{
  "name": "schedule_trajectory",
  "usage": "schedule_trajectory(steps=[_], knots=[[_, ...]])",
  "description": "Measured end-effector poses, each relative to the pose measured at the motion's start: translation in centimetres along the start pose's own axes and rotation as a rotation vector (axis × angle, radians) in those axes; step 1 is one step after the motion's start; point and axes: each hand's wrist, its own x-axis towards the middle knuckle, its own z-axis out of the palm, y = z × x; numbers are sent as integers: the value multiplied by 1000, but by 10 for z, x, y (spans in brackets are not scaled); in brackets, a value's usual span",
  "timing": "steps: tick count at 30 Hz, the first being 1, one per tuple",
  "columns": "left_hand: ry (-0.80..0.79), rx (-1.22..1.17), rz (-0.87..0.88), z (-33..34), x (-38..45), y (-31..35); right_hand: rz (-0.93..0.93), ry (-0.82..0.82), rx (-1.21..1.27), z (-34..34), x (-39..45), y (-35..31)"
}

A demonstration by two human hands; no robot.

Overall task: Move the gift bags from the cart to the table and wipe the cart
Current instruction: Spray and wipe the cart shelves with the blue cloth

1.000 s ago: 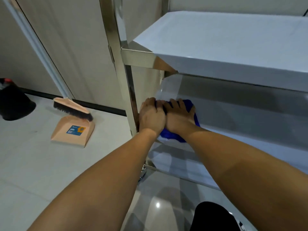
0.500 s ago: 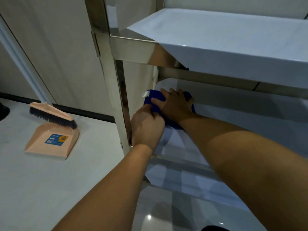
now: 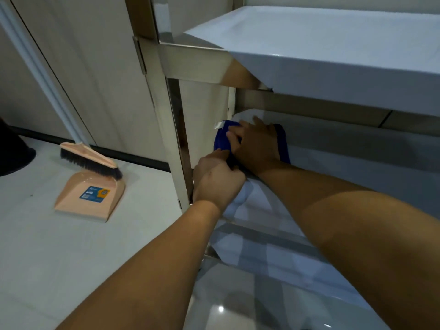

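A steel cart (image 3: 166, 120) with shiny shelves fills the right of the head view. On its middle shelf (image 3: 345, 167), at the far left corner, lies a blue cloth (image 3: 221, 142). My right hand (image 3: 256, 145) lies flat on the cloth, fingers spread toward the corner. My left hand (image 3: 216, 181) sits just in front of it beside the cart's front post, fingers curled and pinching the cloth's near edge. No gift bags are in view.
The top shelf (image 3: 321, 44) overhangs both hands. A lower shelf (image 3: 273, 256) shows below my arms. A peach dustpan (image 3: 89, 196) and brush (image 3: 89, 160) stand on the tiled floor at left, by the wall. A dark object (image 3: 12, 153) sits at the left edge.
Both hands moved the cloth from the shelf's front edge toward its back left corner. My left hand dropped back from beside the right and now holds the cloth's near edge.
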Motion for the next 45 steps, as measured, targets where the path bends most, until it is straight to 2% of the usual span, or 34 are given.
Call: schedule_trajectory(steps=[3, 7, 8, 10, 14, 18, 22, 27, 33, 36, 39, 42, 45], knots=[[-10, -16, 5, -1, -1, 2, -75, -169, 70, -3, -11, 0], [-4, -23, 44, 3, 0, -1, -243, -251, -209, 2, -3, 8], [-18, 10, 44, 6, 1, -3, -254, -245, -213, 4, 0, 8], [-45, 100, 66, 9, 2, -4, -191, -233, -153, 6, 11, 10], [-107, 287, 164, 12, -1, -5, -170, -287, -265, 2, 38, 18], [-158, 414, 150, 14, 2, -6, -21, -301, -201, -2, 63, 24], [-155, 415, 139, 13, 2, -4, -49, -274, -260, 3, 93, 39], [-142, 398, 131, 14, 4, -4, 36, -231, -220, 6, 108, 43], [-130, 420, 162, 16, 4, -5, 47, -305, -166, -3, 91, 38], [-70, 359, 177, 14, 4, -5, 50, -304, -107, -5, 67, 35], [0, 137, 102, 15, 4, -7, 88, -301, -15, -6, 42, 30], [82, -60, 58, 8, 0, -2, 33, -320, -54, -9, 7, 25], [71, -139, 1, 3, 1, 2, 67, -318, -67, -18, -33, 14]])
